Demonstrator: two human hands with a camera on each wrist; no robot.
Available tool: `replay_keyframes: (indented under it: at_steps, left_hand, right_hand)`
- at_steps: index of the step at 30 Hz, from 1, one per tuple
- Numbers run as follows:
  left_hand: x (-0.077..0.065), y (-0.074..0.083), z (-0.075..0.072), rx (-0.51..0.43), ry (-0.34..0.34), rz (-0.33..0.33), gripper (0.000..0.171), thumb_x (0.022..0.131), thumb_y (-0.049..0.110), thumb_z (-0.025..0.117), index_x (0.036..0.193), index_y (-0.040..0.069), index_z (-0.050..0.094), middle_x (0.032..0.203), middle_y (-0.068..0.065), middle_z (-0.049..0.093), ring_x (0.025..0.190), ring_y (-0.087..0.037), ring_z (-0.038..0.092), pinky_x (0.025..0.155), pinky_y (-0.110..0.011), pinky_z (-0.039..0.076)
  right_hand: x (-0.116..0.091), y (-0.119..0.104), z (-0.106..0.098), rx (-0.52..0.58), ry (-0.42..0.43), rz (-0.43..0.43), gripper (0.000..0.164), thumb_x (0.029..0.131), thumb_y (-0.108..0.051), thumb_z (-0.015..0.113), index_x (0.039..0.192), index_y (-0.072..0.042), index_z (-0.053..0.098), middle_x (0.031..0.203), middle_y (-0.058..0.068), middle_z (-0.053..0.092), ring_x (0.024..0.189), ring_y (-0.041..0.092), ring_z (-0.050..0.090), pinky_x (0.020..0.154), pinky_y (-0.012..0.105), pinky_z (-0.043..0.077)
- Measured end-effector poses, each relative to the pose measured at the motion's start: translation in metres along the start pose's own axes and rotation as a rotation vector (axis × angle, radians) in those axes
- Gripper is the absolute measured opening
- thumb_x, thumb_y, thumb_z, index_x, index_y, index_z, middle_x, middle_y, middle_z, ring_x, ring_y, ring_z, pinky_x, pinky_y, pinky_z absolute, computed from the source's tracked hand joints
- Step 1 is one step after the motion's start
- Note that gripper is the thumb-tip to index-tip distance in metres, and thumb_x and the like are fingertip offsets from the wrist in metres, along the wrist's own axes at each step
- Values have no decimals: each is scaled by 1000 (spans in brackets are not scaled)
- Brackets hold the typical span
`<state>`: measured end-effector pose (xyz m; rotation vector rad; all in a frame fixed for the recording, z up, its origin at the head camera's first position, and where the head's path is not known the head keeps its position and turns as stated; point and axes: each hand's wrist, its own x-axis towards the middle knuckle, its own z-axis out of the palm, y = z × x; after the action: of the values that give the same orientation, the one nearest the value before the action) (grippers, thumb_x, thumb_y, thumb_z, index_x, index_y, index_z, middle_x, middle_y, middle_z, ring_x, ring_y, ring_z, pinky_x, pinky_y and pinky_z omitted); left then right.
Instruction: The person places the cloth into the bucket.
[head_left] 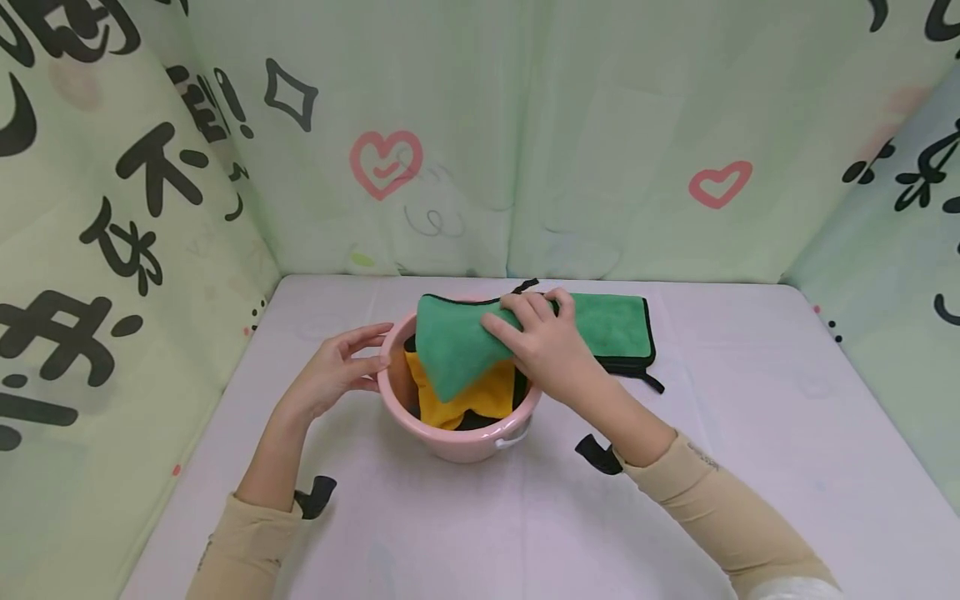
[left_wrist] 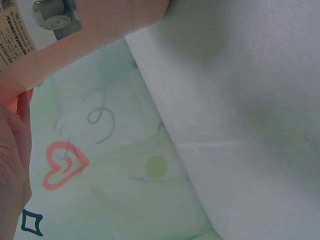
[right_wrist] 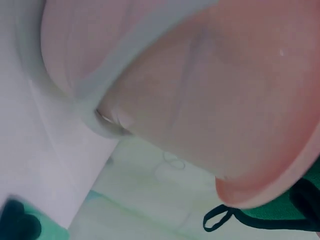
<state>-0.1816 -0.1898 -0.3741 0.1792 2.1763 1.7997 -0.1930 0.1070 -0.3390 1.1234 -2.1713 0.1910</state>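
Observation:
A pink bucket (head_left: 459, 448) with a pale handle (head_left: 514, 437) stands on the table. My left hand (head_left: 335, 372) touches its left rim, fingers fairly straight; in the left wrist view the hand (left_wrist: 14, 155) lies at the rim beside a printed label (left_wrist: 15, 37). My right hand (head_left: 551, 342) holds a green cloth (head_left: 459, 342) with black edging over the bucket's mouth, its fingers bent over the fabric. One corner of it droops into the bucket, overlapping a yellow cloth (head_left: 430, 398) with black parts inside. Dark edging and a loop (right_wrist: 216, 220) show past the rim in the right wrist view.
Right of the bucket lies another green cloth (head_left: 618, 321) with black edging and a black loop (head_left: 652, 382), partly behind my right hand. The white-covered table (head_left: 720, 467) is enclosed at the back and sides by pale green printed curtains (head_left: 600, 125).

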Motion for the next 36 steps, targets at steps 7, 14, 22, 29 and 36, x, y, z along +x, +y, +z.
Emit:
replay_keyframes:
  at_steps: [7, 14, 22, 29, 36]
  left_hand:
    - [0, -1, 0, -10, -8, 13, 57, 86, 19, 63, 136, 8, 40, 127, -18, 45, 80, -21, 63, 71, -34, 55]
    - [0, -1, 0, 5, 1, 16, 57, 85, 20, 64, 136, 8, 40, 126, -18, 46, 81, -20, 63, 71, -33, 55]
    - [0, -1, 0, -9, -3, 22, 57, 85, 19, 64, 136, 8, 40, 125, -18, 46, 78, -18, 63, 71, -33, 55]
    - [0, -1, 0, -28, -11, 20, 57, 86, 17, 63, 136, 7, 40, 126, -18, 45, 76, -18, 63, 71, -32, 55]
    - [0, -1, 0, -30, -19, 17, 58, 85, 18, 64, 137, 8, 39, 127, -17, 45, 76, -18, 64, 71, -33, 55]
  right_hand:
    - [0, -13, 7, -3, -158, -50, 35, 79, -10, 70, 109, -19, 55, 107, 8, 51, 101, 26, 46, 80, 49, 32]
    - [1, -17, 7, -2, -311, -81, 30, 84, -12, 64, 110, -22, 54, 109, 5, 49, 101, 23, 44, 83, 48, 33]
    - [8, -19, 7, -17, -473, -140, 31, 87, -11, 60, 113, -26, 52, 111, 3, 48, 104, 22, 44, 93, 52, 31]
    - [14, -21, 14, -18, -564, -185, 32, 89, -14, 57, 117, -28, 50, 112, 2, 49, 107, 21, 43, 98, 52, 29]
    - [20, -22, 18, 17, -700, -171, 33, 91, -17, 54, 122, -29, 50, 118, 4, 48, 111, 23, 42, 96, 48, 32]
